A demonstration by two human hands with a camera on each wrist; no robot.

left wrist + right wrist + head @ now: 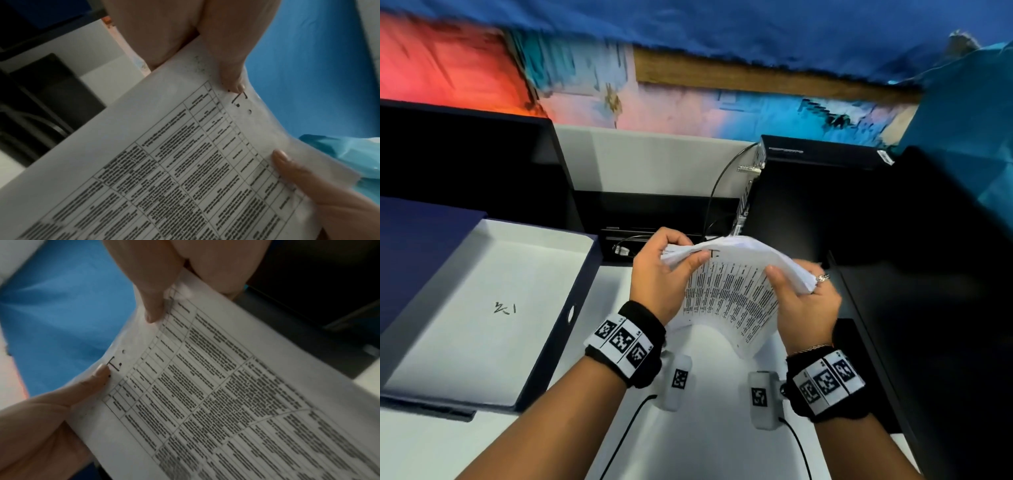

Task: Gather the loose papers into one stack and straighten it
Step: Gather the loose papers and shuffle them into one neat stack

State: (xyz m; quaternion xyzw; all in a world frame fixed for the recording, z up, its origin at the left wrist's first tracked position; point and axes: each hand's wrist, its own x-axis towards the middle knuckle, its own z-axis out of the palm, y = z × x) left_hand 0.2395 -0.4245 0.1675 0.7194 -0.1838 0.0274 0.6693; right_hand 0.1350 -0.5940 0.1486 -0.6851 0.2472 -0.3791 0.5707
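Both hands grip the paper stack (729, 291) above the white surface (709, 445): left hand (659, 274) on its left edge, right hand (803, 301) on its right edge, sheets bowed.

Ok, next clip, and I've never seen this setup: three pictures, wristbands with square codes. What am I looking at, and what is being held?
No machine here: a person works with bare hands. The large picture comes from a camera on their head, looking down. The other two come from small cameras strapped to each wrist; the black wristbands carry printed square markers.

The left hand and the right hand each grip one end of a stack of papers, thumbs on top. The top sheet is a printed table. The stack is lifted off the white desk and bows downward in the middle.

To the left lies an open dark blue box with a white inside. Black equipment stands behind and to the right.
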